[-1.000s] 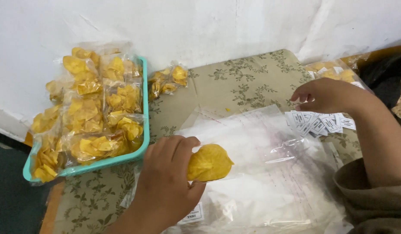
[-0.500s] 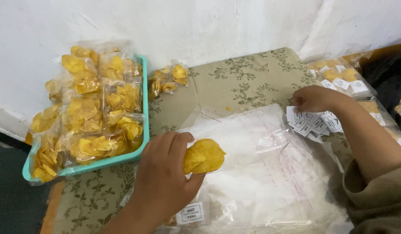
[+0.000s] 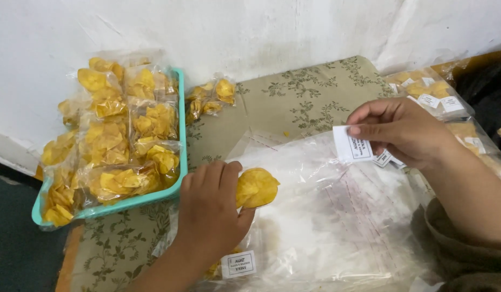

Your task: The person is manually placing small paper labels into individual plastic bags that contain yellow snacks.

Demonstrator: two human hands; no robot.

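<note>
My left hand [image 3: 211, 208] grips a few yellow chips [image 3: 257, 187] above a pile of clear plastic bags [image 3: 337, 227]. Under that hand lies a bag with a white label [image 3: 238, 264] on it. My right hand [image 3: 403, 130] pinches a small white paper label [image 3: 352, 145] by its top edge, lifted over the bags. More loose labels [image 3: 385, 159] lie just below the right hand.
A teal tray [image 3: 177, 181] heaped with sealed bags of yellow chips [image 3: 120, 135] stands at the left. One chip bag [image 3: 210, 97] lies beside it on the floral cloth [image 3: 310, 97]. Labelled chip bags [image 3: 431, 94] are stacked at the right. A white wall runs behind.
My right hand has picked one label out of the loose pile and raised it toward the middle. My left hand stays on the chips, almost unmoved.
</note>
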